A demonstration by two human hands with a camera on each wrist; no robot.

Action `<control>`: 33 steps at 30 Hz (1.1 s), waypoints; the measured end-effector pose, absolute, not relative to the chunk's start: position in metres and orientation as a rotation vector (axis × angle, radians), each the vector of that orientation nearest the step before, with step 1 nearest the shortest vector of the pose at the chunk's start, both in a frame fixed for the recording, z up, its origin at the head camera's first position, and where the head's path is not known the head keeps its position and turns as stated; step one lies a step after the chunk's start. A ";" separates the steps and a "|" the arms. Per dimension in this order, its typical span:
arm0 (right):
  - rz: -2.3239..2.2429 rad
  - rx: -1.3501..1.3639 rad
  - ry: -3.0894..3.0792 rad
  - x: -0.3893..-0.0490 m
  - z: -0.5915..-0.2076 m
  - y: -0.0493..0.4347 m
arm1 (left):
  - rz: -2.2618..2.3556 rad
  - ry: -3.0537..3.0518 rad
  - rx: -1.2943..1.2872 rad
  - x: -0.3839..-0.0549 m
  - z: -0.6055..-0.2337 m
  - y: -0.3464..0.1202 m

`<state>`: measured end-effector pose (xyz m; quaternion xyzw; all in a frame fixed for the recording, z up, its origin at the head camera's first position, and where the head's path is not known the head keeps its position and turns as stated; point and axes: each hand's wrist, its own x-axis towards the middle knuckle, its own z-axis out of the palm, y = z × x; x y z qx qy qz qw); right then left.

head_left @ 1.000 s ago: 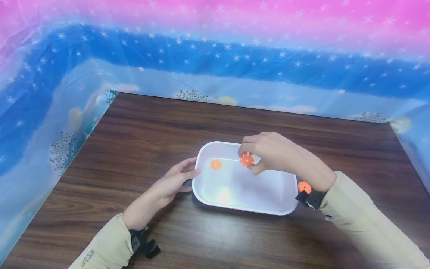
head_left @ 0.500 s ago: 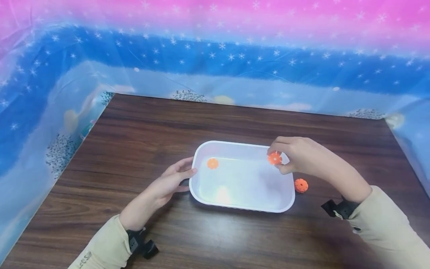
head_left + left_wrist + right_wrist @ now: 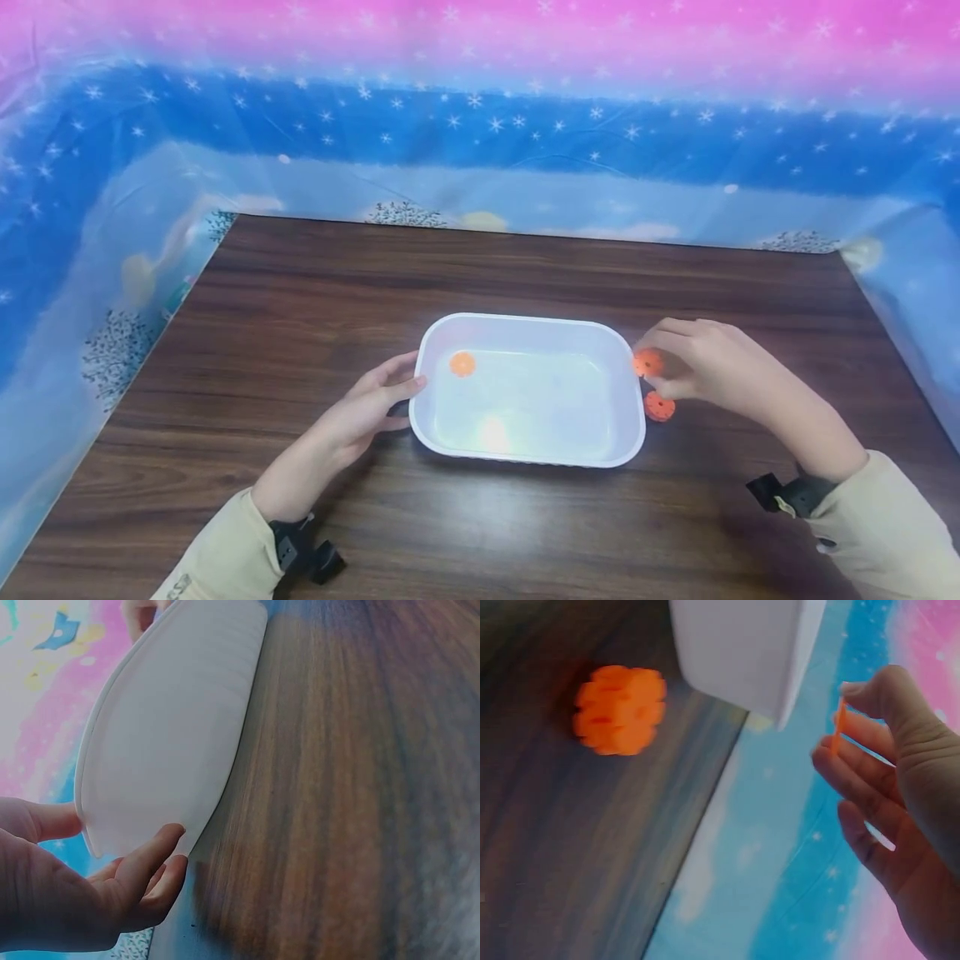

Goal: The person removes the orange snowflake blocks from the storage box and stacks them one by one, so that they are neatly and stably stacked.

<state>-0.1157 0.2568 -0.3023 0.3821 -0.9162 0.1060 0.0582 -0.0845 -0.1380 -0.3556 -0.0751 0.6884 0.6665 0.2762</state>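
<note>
A white rectangular plastic tray [image 3: 536,404] sits mid-table in the head view. My left hand [image 3: 348,417] holds its left end, thumb on the rim and fingers against the outer wall, as the left wrist view also shows. One flat orange notched disc [image 3: 462,364] lies in the tray's far left part. Beyond the right rim, my right hand [image 3: 712,367] pinches another orange notched disc [image 3: 648,362] between thumb and fingers; it appears edge-on and thin in the right wrist view. Just below that hand, a small stack of orange notched discs [image 3: 620,711] rests on the table beside the tray.
The dark wood-grain table [image 3: 337,283] extends around the tray on all sides. A pink and blue snowflake-print cloth [image 3: 465,125] hangs behind the table and along its sides. Both wrists wear black camera mounts.
My right hand has carried its orange disc rightward, from above the tray to past the right rim near the stack. The left hand keeps its hold; the head view has shifted slightly.
</note>
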 end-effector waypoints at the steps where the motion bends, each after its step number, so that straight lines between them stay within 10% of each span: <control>1: 0.323 1.146 -2.773 -0.114 -0.304 0.259 | 1.791 1.849 -0.199 -0.084 -0.355 -0.138; 33: 0.171 1.067 -2.773 -0.097 -0.358 0.286 | 1.792 1.813 -0.201 -0.085 -0.352 -0.138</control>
